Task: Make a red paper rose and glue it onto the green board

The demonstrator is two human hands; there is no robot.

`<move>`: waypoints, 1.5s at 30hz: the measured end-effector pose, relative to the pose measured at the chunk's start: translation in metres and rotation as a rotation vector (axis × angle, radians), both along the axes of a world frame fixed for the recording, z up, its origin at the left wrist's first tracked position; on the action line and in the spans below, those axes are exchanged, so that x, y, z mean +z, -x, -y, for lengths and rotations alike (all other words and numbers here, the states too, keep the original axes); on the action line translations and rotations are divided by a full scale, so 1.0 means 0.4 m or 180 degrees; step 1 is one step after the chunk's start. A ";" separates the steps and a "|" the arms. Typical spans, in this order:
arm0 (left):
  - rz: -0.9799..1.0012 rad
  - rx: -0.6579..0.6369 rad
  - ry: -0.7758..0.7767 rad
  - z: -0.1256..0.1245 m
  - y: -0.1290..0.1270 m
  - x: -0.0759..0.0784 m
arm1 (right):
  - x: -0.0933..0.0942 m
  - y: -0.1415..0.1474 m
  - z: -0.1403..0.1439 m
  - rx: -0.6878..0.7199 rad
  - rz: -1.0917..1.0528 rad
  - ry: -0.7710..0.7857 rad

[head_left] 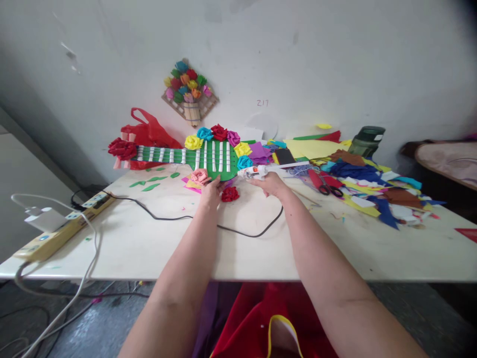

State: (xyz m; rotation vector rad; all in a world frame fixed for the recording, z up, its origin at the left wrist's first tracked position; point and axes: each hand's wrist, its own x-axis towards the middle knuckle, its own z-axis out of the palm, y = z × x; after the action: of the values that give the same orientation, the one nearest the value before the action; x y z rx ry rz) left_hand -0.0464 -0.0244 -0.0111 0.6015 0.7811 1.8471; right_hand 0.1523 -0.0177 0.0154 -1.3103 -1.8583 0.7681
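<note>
Green foam guitar (208, 158) flat on table (335, 248), six paper flowers on its body. Left hand (210, 193) pressed to the lower edge, grip unclear; one loose red flower (230, 194) beside. Right hand (271, 184) grasps glue gun (255, 172).

Craft table against a wall

A paper guitar (194, 156) lies at the table's (149, 248) back; paper scraps (372, 184) and scissors (327, 185) lie to its right, a power strip (63, 226) on the left edge.
</note>
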 end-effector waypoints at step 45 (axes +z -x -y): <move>0.0005 -0.0005 -0.0053 -0.008 0.006 -0.009 | 0.016 0.008 0.019 0.0029 -0.0160 0.0127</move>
State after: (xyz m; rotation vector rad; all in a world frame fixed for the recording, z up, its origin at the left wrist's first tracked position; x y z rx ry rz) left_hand -0.0487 -0.0212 -0.0149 0.6110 0.7644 1.8540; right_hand 0.1490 -0.0251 0.0217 -1.2965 -1.8188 0.8396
